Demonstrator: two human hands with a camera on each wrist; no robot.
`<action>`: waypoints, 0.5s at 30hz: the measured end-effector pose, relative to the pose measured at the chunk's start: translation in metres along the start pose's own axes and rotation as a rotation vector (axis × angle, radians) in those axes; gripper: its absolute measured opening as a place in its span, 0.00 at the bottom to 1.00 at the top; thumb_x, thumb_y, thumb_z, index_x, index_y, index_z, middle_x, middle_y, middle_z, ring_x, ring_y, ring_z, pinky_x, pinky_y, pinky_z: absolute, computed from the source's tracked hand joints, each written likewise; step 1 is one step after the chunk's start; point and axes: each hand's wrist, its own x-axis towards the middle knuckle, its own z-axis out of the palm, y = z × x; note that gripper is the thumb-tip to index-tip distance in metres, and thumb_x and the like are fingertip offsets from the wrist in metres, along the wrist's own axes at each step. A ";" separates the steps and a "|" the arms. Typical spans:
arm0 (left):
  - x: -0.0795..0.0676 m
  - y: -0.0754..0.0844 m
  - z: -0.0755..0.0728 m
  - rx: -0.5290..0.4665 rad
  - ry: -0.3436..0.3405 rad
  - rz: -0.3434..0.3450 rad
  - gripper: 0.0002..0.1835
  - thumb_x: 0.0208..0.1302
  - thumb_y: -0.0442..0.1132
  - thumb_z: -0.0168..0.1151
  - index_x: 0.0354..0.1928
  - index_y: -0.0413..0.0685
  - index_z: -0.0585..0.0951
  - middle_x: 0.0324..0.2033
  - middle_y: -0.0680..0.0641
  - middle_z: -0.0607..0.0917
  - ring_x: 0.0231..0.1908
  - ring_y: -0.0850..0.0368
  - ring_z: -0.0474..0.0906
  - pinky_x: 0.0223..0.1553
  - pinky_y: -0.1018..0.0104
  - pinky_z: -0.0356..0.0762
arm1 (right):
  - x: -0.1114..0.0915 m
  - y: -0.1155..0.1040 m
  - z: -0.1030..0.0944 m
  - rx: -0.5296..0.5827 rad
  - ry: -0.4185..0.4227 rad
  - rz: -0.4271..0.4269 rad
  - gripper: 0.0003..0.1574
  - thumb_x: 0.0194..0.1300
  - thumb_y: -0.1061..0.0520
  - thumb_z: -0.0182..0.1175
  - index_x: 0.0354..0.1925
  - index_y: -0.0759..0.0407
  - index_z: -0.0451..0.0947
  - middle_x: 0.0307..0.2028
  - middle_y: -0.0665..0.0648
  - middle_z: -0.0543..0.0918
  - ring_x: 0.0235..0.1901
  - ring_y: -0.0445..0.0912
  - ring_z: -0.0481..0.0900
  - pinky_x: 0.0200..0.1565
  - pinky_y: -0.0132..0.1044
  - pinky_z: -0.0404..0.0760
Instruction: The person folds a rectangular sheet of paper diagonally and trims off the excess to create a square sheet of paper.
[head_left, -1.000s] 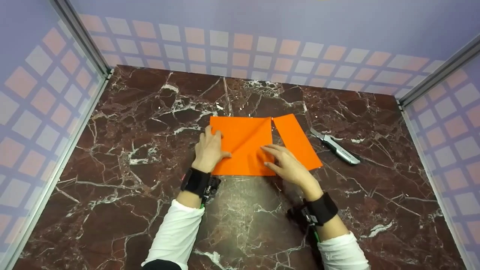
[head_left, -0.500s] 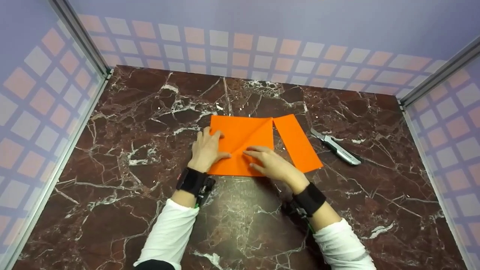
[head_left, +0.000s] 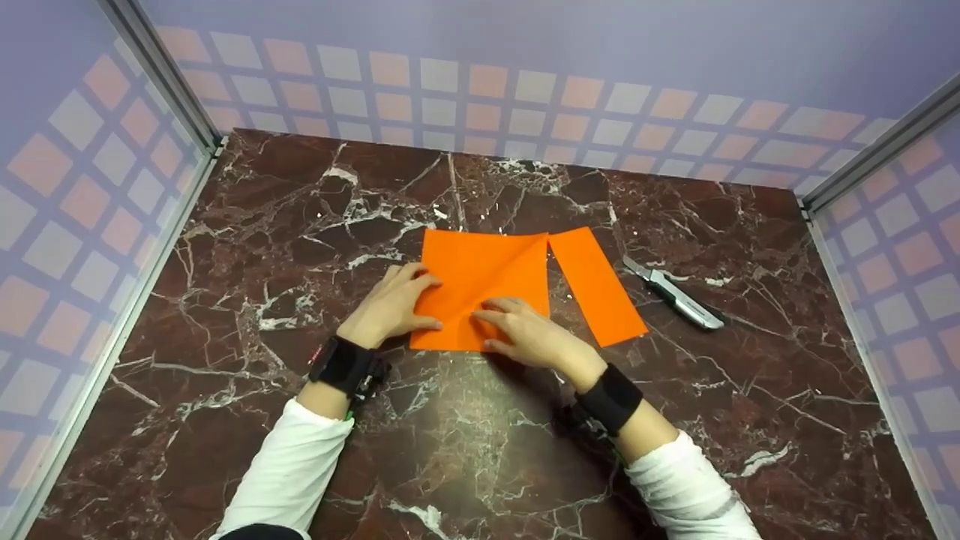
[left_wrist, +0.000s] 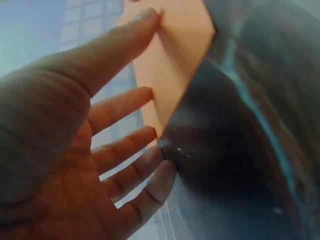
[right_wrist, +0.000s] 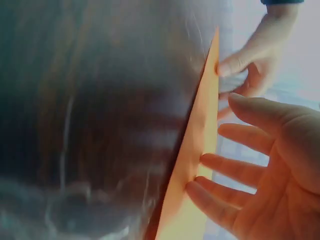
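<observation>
An orange square sheet of paper (head_left: 487,262) with a diagonal crease lies on the marble-patterned table. My left hand (head_left: 388,304) is at its left edge, fingers spread and fingertips on the paper; in the left wrist view its thumb and fingers (left_wrist: 125,140) reach the sheet's edge. My right hand (head_left: 536,334) rests on the sheet's lower middle with fingers extended and slightly bent. The right wrist view shows those fingers (right_wrist: 240,170) touching the orange surface, with the left hand beyond. The paper's lower right part is hidden under the right hand.
Right of the sheet lies a narrower orange paper strip (head_left: 598,289), its top corner close to the sheet's top right corner. Farther right is a utility knife (head_left: 679,298) with its blade out. Checkered panels (head_left: 487,97) enclose the table (head_left: 262,420) at the back and sides.
My right hand has moved left across the sheet, away from its right edge. My left hand has drawn back left and slightly down toward the paper's left edge. The sheet shifted slightly.
</observation>
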 end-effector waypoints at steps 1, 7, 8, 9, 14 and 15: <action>0.001 -0.001 0.001 0.009 0.005 0.004 0.39 0.61 0.51 0.80 0.70 0.40 0.78 0.73 0.32 0.71 0.70 0.31 0.67 0.73 0.40 0.68 | 0.002 -0.002 0.001 -0.012 -0.001 -0.016 0.33 0.79 0.55 0.64 0.75 0.65 0.71 0.73 0.72 0.71 0.73 0.69 0.68 0.75 0.62 0.66; 0.003 -0.005 0.004 0.028 0.035 0.020 0.39 0.60 0.52 0.81 0.70 0.42 0.78 0.71 0.33 0.72 0.68 0.30 0.68 0.71 0.38 0.68 | 0.014 -0.014 0.009 -0.129 0.042 -0.089 0.32 0.78 0.57 0.64 0.74 0.65 0.73 0.72 0.70 0.73 0.69 0.67 0.72 0.74 0.58 0.69; 0.003 -0.006 0.004 0.023 0.039 0.020 0.39 0.60 0.52 0.81 0.69 0.42 0.79 0.71 0.34 0.72 0.68 0.30 0.68 0.70 0.37 0.69 | 0.015 -0.014 0.010 -0.152 0.054 -0.095 0.31 0.77 0.57 0.64 0.73 0.65 0.74 0.71 0.70 0.74 0.68 0.67 0.73 0.73 0.58 0.70; 0.003 -0.006 0.005 0.017 0.042 0.017 0.39 0.60 0.52 0.81 0.69 0.42 0.79 0.72 0.34 0.72 0.68 0.30 0.67 0.70 0.37 0.69 | 0.017 -0.015 0.011 -0.171 0.062 -0.097 0.31 0.77 0.57 0.65 0.72 0.65 0.74 0.70 0.70 0.75 0.66 0.67 0.73 0.72 0.58 0.71; 0.002 -0.008 0.006 -0.012 0.043 0.003 0.39 0.59 0.51 0.82 0.69 0.43 0.79 0.73 0.35 0.71 0.69 0.30 0.66 0.69 0.34 0.69 | 0.021 -0.013 0.013 -0.213 0.059 -0.070 0.31 0.77 0.56 0.65 0.71 0.68 0.75 0.69 0.69 0.76 0.64 0.68 0.73 0.69 0.58 0.73; 0.002 -0.009 0.006 -0.019 0.040 0.001 0.39 0.59 0.51 0.82 0.69 0.43 0.79 0.73 0.35 0.71 0.69 0.30 0.66 0.69 0.34 0.68 | 0.022 -0.012 0.012 -0.212 0.056 -0.054 0.31 0.77 0.56 0.65 0.71 0.68 0.75 0.69 0.69 0.76 0.64 0.68 0.73 0.68 0.58 0.74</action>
